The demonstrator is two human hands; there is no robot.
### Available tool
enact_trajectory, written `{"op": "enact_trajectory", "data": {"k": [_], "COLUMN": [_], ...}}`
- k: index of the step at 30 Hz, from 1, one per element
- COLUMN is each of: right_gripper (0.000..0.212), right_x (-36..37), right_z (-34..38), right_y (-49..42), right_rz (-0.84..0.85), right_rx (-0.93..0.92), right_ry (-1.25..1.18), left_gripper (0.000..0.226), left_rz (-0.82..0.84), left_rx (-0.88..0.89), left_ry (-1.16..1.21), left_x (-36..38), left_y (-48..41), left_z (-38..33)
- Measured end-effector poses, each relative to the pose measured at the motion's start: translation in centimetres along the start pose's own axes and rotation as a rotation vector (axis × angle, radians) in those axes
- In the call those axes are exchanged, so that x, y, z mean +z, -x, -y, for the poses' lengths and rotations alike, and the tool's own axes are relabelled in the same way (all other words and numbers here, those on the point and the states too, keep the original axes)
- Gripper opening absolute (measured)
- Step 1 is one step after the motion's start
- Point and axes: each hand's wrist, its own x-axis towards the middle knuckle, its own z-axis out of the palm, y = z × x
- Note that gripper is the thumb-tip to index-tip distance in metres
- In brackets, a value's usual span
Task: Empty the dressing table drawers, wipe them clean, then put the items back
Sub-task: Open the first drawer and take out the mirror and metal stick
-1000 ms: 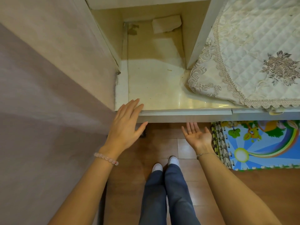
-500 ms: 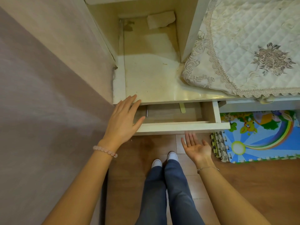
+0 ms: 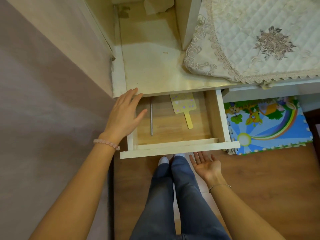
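The dressing table's left drawer [image 3: 180, 149] stands pulled out, its wooden bottom showing. Inside lie a thin metal rod [image 3: 151, 118] on the left and a yellow paddle-shaped card with purple dots [image 3: 184, 105], partly hidden under the tabletop. My left hand [image 3: 123, 116] is flat with straight fingers, its fingertips touching the tabletop's front edge [image 3: 155, 91] above the drawer's left side. My right hand [image 3: 206, 164] is open, palm up, just below the drawer front, its fingertips close to the front's underside.
A quilted lace-edged cloth [image 3: 251, 40] covers the tabletop's right part. A crumpled white cloth [image 3: 158, 5] lies at the back. A wall panel [image 3: 43, 84] is close on the left. A colourful foam mat [image 3: 266, 125] lies on the wooden floor. My legs [image 3: 174, 196] stand below the drawer.
The drawer has slid from closed to pulled out, with my right hand moving back under its front. The rod and card have come into sight. My left hand stayed at the table edge.
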Motion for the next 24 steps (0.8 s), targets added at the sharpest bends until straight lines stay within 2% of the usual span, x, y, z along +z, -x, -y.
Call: {"op": "enact_trajectory", "data": {"k": [24], "right_gripper": [0.045], "right_x": [-2.8], "right_z": [-1.5], "right_y": [1.1], "right_rz": [0.032], "right_rx": [-0.006], "right_ry": [-0.059], "left_gripper": [0.054], "left_rz": [-0.014], "left_rx": [0.044], "left_ry": [-0.061], "left_x": [-0.4], "left_y": [3.0], "left_z": [-0.7]}}
